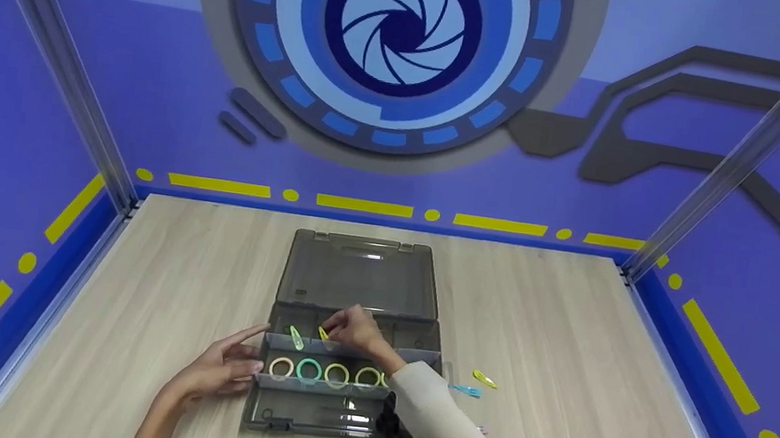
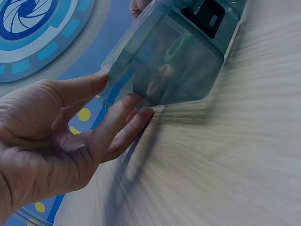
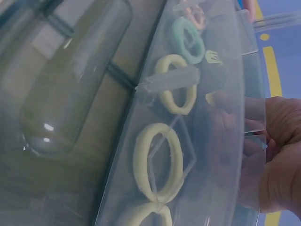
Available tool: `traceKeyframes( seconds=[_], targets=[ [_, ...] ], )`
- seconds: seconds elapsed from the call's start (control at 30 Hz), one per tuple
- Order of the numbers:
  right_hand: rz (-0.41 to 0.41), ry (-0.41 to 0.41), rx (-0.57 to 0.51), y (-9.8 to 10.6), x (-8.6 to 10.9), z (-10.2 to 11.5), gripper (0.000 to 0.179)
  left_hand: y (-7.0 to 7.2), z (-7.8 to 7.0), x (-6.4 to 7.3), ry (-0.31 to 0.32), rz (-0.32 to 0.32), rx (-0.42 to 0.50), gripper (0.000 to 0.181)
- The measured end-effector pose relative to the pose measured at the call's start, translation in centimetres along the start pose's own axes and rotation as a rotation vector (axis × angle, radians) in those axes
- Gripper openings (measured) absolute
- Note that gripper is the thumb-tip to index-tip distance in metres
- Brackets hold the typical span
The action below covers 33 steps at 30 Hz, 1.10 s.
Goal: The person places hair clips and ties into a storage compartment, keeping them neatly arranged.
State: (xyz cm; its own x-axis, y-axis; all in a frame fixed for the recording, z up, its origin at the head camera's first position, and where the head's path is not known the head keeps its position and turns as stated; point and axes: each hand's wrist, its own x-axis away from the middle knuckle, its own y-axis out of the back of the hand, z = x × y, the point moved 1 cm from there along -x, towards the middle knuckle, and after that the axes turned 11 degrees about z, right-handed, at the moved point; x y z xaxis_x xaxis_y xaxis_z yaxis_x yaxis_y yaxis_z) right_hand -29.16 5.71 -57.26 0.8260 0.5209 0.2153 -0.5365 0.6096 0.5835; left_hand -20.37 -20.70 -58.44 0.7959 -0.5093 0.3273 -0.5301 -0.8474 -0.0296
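Observation:
A smoky translucent organizer box (image 1: pixel 312 384) stands with its lid (image 1: pixel 360 278) laid back. My right hand (image 1: pixel 355 329) reaches into the rear row and pinches a yellow snap hair clip (image 1: pixel 323 333). Left of it, a green snap hair clip (image 1: pixel 296 338) leans against the divider. Several ring-shaped hair ties (image 1: pixel 309 370) line the middle row, peach, teal and pale yellow; my right forearm covers part of that row. My left hand (image 1: pixel 215 372) touches the box's left side with fingers spread; the left wrist view shows its fingertips against the clear wall (image 2: pixel 188 80).
Right of the box lie another yellow hair clip (image 1: pixel 485 379) and a blue hair clip (image 1: pixel 466 390). Something small and pinkish (image 1: pixel 482 429) shows beside my sleeve. A black bunched item (image 1: pixel 388 417) is at the front row's right end. Blue panels surround the wooden table (image 1: pixel 194 263).

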Motion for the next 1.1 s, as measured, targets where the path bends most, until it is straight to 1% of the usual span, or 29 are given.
traceKeyframes(
  seconds=[0.1, 0.23, 0.33, 0.5, 0.73, 0.97, 1.1],
  targets=[
    [-0.034, 0.010, 0.079, -0.05, 0.01, 0.06, 0.020, 0.03, 0.06, -0.13, -0.005, 0.006, -0.012, 0.075],
    [-0.055, 0.032, 0.120, -0.02, 0.09, 0.25, 0.019, 0.08, 0.09, -0.19, -0.007, 0.001, -0.020, 0.075],
    [-0.056, 0.029, 0.114, -0.03, 0.17, 0.27, 0.018, 0.02, 0.08, -0.24, 0.006, -0.013, -0.018, 0.075],
    [-0.064, 0.051, 0.119, -0.08, 0.02, 0.15, 0.019, -0.03, 0.08, -0.25, 0.020, -0.026, -0.008, 0.075],
    [-0.054, 0.068, 0.124, -0.21, 0.06, 0.17, 0.019, 0.02, 0.28, -0.32, 0.017, -0.013, -0.003, 0.076],
    [-0.064, 0.044, 0.152, -0.25, 0.20, 0.25, 0.017, -0.01, 0.22, -0.30, 0.022, -0.017, -0.003, 0.075],
    [-0.060, 0.062, 0.176, -0.01, 0.39, 0.16, 0.016, -0.07, 0.33, -0.24, 0.016, -0.020, -0.018, 0.076]
  ],
)
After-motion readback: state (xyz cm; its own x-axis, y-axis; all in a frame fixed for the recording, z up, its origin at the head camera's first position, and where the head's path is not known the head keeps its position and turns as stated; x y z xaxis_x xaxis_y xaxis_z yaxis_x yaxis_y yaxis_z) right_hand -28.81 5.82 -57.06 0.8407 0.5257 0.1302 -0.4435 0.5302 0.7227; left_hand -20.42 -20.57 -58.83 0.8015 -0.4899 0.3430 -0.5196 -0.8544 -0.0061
